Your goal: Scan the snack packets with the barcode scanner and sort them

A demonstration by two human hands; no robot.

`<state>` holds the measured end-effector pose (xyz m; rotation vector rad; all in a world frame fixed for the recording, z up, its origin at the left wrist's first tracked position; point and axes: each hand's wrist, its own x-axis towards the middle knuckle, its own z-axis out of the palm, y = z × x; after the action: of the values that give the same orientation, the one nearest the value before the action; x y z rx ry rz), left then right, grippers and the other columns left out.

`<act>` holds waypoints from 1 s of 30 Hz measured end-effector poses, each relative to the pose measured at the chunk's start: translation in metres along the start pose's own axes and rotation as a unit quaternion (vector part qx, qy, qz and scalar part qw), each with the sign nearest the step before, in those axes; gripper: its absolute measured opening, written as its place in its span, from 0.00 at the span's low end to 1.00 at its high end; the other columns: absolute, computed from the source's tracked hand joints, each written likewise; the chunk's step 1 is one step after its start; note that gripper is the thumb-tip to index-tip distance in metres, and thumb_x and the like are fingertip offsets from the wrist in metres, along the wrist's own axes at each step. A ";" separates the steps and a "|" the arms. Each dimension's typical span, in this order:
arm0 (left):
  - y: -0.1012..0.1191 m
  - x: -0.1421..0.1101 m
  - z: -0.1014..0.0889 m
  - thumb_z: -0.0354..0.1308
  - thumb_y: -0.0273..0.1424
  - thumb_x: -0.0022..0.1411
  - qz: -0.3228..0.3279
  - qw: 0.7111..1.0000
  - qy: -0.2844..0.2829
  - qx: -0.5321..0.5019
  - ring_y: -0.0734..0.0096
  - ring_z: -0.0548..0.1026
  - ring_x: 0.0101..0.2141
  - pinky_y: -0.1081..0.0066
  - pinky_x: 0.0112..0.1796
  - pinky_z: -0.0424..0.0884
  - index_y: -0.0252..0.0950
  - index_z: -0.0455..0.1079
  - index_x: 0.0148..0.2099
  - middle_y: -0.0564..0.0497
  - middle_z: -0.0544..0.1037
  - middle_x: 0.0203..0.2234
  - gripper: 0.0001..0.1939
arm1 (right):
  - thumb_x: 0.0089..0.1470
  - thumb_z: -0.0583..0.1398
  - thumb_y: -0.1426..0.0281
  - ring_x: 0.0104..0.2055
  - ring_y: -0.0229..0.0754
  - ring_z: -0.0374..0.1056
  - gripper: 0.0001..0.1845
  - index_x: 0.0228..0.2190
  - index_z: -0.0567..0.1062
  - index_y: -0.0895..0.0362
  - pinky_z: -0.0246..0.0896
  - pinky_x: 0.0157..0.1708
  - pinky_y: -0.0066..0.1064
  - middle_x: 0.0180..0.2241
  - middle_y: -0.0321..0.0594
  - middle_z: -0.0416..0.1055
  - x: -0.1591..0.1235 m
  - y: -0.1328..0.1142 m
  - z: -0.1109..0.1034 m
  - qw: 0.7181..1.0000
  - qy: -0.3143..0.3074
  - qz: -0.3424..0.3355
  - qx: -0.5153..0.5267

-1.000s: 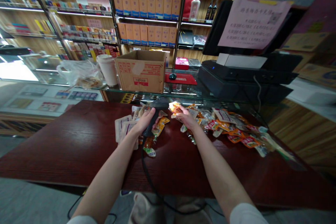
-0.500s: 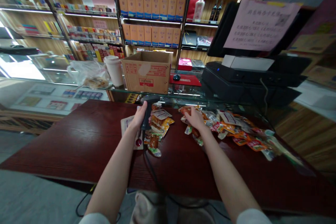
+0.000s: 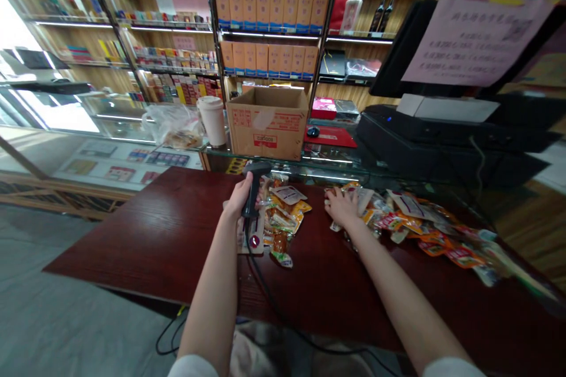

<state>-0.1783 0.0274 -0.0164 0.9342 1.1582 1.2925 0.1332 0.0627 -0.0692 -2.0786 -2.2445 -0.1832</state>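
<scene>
My left hand (image 3: 237, 199) is wrapped round the handle of a black barcode scanner (image 3: 253, 185), held upright over a small heap of snack packets (image 3: 283, 218) on the dark red table (image 3: 145, 230). The scanner's cable (image 3: 265, 294) trails toward me. My right hand (image 3: 341, 206) rests palm down, fingers closed on the near end of a long pile of orange and red snack packets (image 3: 424, 227); I cannot make out which packet it grips.
A glass counter behind the table carries a cardboard box (image 3: 267, 121), a white paper cup (image 3: 213, 121), a plastic bag (image 3: 172, 125) and a black cash register (image 3: 446, 135) with a paper notice (image 3: 475, 41). Stocked shelves (image 3: 265, 17) fill the back wall.
My right hand put down the packet it held at the scanner and dropped onto the right pile. The left hand with the scanner shifted slightly left; the view panned.
</scene>
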 end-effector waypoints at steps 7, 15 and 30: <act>-0.004 0.004 0.002 0.55 0.55 0.63 -0.027 1.000 0.002 0.000 0.75 0.69 0.14 0.76 0.17 0.66 0.32 0.69 0.39 0.52 0.73 0.16 0.27 | 0.56 0.60 0.59 0.71 0.63 0.44 0.26 0.51 0.75 0.61 0.22 0.66 0.60 0.67 0.59 0.55 0.032 -0.006 -0.009 0.999 -0.005 -0.041 0.012; -0.002 0.002 0.002 0.55 0.55 0.63 -0.019 1.000 0.023 -0.003 0.75 0.68 0.13 0.75 0.17 0.66 0.31 0.70 0.40 0.51 0.73 0.17 0.28 | 0.56 0.55 0.41 0.63 0.59 0.61 0.40 0.54 0.76 0.59 0.38 0.66 0.51 0.58 0.57 0.68 0.050 -0.067 0.001 0.985 -0.091 -0.039 0.142; -0.007 -0.003 0.022 0.55 0.56 0.62 -0.002 1.000 -0.007 0.029 0.74 0.69 0.14 0.75 0.18 0.66 0.33 0.69 0.38 0.50 0.73 0.17 0.28 | 0.46 0.66 0.49 0.58 0.59 0.67 0.35 0.47 0.71 0.62 0.40 0.63 0.50 0.50 0.58 0.74 0.028 -0.020 0.004 0.992 -0.046 -0.001 0.119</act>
<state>-0.1554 0.0263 -0.0181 0.9801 1.1919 1.2535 0.1115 0.0896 -0.0705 -1.9974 -2.1942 0.1755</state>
